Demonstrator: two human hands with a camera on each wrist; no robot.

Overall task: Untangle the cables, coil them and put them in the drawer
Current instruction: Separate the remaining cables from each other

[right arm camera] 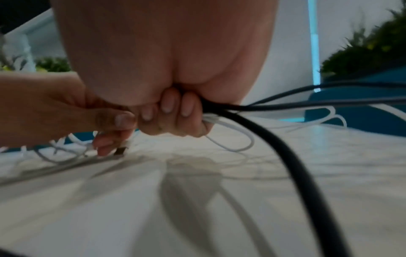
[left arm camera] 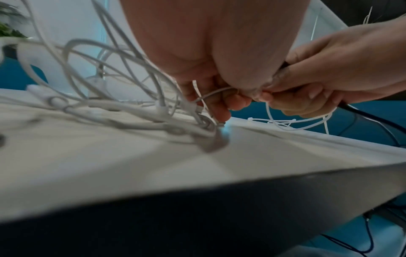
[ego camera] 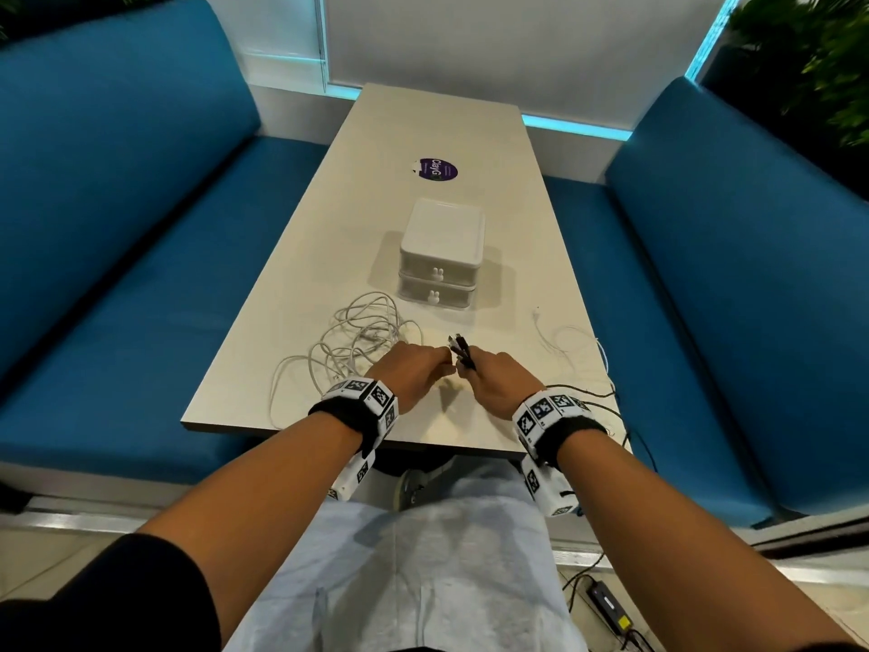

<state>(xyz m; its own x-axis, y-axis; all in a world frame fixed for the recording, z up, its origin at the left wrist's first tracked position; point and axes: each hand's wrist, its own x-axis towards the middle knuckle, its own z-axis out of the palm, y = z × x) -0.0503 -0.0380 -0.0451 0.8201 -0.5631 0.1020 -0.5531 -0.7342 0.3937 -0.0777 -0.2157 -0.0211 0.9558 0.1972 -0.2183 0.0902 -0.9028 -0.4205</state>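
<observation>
A tangle of thick white cables (ego camera: 357, 338) lies on the table (ego camera: 301, 256) left of my hands. My right hand (ego camera: 470, 369) grips a bunch of black cable (ego camera: 460, 349), whose plug ends stick up past the fingers; the right wrist view shows its fingers (right arm camera: 175, 107) curled round the black cable (right arm camera: 285, 156) and a thin white cable (right arm camera: 228, 125). My left hand (ego camera: 439, 367) touches the right and pinches a white cable (left arm camera: 211, 95). Behind them the white two-drawer box (ego camera: 442, 256) stands with both drawers closed.
A thin white cable (ego camera: 571, 343) lies loose near the table's right edge. Black cable (ego camera: 606, 402) trails over that edge toward a power adapter (ego camera: 611, 607) on the floor. Blue benches (ego camera: 117, 275) flank the table. A purple sticker (ego camera: 438, 169) sits further back.
</observation>
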